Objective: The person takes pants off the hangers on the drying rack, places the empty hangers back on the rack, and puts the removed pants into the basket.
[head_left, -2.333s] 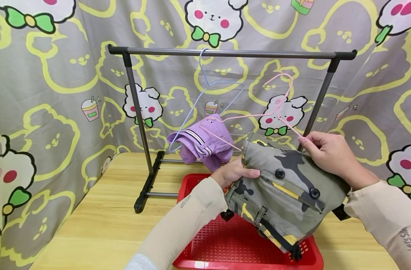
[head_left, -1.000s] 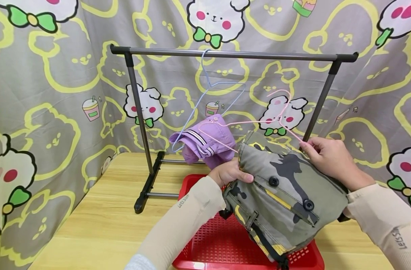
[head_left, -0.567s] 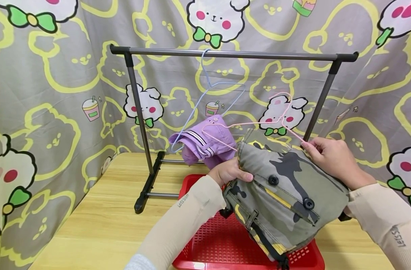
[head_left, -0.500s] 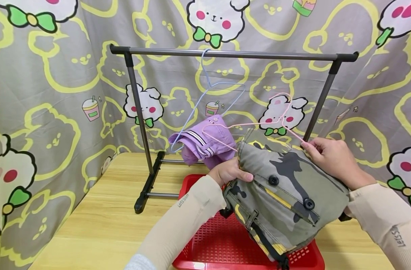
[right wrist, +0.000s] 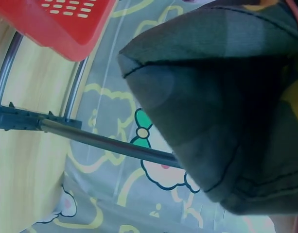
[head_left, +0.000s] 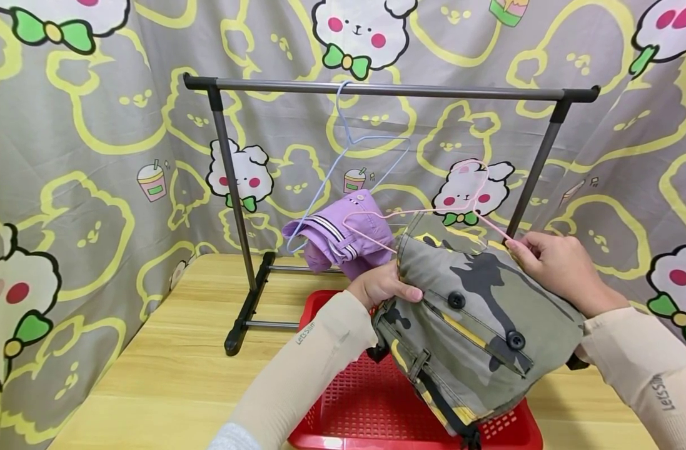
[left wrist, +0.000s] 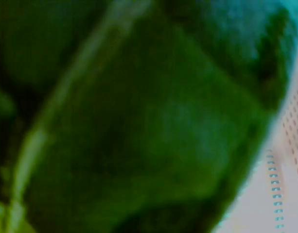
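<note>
A pair of camouflage pants (head_left: 472, 294) with black buttons is held up over the red basket. My left hand (head_left: 383, 286) grips their left edge, thumb on the front and the other fingers mostly hidden behind. With my right hand (head_left: 556, 262) I pinch the right arm of a pink wire hanger (head_left: 427, 211) at the top of the pants. Its left end reaches out past the cloth; its hook tilts toward the curtain. Dark, blurred pants cloth (left wrist: 139, 121) fills most of the left wrist view. In the right wrist view, the pants (right wrist: 212, 121) show a shadowed fold.
Behind stands a metal garment rack (head_left: 410, 91). A blue hanger (head_left: 326, 178) hangs from its bar with purple pants (head_left: 348, 231) on it. The red basket (head_left: 320, 303) sits on the wooden table (head_left: 168, 350), with a patterned curtain (head_left: 106, 125) around.
The pink hanger's hook has sunk lower and tipped away toward the curtain. The pants and my left hand have shifted slightly left; both hands keep their holds.
</note>
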Motion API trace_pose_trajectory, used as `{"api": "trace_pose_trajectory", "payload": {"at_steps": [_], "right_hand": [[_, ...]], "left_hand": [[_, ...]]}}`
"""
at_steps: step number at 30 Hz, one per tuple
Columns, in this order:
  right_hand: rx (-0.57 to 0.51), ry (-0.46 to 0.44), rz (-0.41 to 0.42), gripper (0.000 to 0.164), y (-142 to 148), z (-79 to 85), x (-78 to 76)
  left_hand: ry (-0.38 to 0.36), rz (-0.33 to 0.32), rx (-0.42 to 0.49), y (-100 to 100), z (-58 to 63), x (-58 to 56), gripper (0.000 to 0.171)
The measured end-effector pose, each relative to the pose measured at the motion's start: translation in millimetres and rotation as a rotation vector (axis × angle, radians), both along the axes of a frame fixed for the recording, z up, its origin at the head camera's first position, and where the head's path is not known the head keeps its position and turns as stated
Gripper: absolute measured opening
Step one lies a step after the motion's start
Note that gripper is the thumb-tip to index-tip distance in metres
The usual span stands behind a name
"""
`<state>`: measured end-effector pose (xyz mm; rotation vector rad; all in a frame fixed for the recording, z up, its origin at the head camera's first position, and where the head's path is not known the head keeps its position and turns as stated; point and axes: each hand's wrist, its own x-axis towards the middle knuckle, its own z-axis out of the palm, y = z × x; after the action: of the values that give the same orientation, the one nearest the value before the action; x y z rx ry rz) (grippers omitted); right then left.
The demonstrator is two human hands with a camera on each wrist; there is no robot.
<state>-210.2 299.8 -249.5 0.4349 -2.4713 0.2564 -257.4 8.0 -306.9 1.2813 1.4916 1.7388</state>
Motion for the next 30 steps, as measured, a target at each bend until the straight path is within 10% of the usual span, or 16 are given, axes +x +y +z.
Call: {"api": "trace_pose_trajectory", "payload": {"at_steps": [30], "right_hand": [[0.020, -0.095, -0.113, 0.030, 22.0, -5.8, -2.3]], "left_hand": [[0.049, 0.020, 0.033, -5.9, 12.3, 0.9, 0.113]]}}
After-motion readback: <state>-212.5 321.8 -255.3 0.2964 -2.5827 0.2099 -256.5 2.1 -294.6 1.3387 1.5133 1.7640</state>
